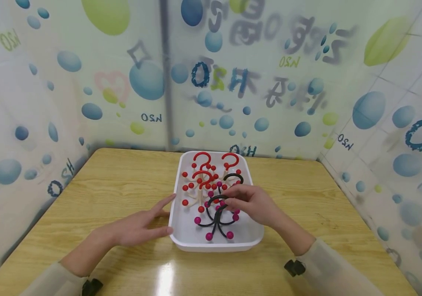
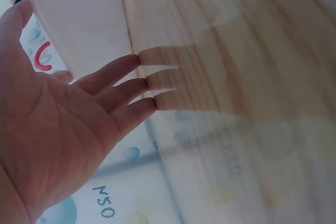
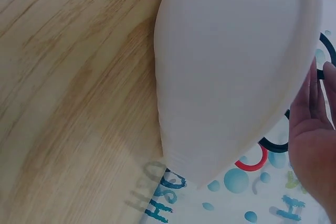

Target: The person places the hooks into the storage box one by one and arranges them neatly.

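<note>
A white tray (image 1: pixel 254 230) holds several hook-topped pieces with spread, ball-tipped prongs. The nearest black piece (image 1: pixel 217 220) has curved black prongs with magenta balls. My right hand (image 1: pixel 257 203) is over the tray's right side and pinches that piece's black hook between thumb and fingers; its prongs are over the tray floor. In the right wrist view, the tray wall (image 3: pixel 231 77) hides much of the piece. My left hand (image 1: pixel 137 228) rests against the tray's left side, thumb and fingers spread. The left wrist view shows its fingers (image 2: pixel 118 72) extended beside the tray wall.
Farther back in the tray are pieces with red hooks (image 1: pixel 202 153), pale prongs and red balls, plus another black hook (image 1: pixel 234 175). The tray stands on a wooden table (image 1: pixel 129 176). Printed wall sheets (image 1: pixel 122 123) enclose the table's back and sides.
</note>
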Demonstrator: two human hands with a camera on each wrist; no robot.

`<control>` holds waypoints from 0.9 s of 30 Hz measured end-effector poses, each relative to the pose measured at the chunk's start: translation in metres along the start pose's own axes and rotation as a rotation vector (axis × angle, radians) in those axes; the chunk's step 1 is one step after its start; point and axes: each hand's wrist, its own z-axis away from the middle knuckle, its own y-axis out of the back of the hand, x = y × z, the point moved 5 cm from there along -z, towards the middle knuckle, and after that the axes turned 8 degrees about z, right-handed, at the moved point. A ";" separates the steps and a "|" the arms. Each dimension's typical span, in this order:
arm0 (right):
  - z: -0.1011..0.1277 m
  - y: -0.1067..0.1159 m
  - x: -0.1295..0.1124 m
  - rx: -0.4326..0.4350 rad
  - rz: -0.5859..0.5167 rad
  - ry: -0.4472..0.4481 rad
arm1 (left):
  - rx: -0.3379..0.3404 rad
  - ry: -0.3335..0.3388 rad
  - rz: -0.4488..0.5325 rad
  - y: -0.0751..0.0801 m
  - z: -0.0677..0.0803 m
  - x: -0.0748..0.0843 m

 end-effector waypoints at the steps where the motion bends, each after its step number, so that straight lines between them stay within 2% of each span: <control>1: 0.000 0.000 0.000 0.001 0.001 -0.002 | 0.000 0.003 -0.001 0.000 0.000 0.000; 16: 0.007 0.007 0.008 0.018 0.074 -0.042 | 0.008 -0.008 -0.016 0.000 -0.001 -0.003; 24: 0.027 0.033 0.021 0.070 0.009 -0.083 | 0.008 -0.022 -0.022 -0.001 -0.001 -0.001; 27: 0.033 0.046 0.024 0.127 0.056 -0.076 | 0.008 -0.020 -0.023 -0.001 -0.001 -0.001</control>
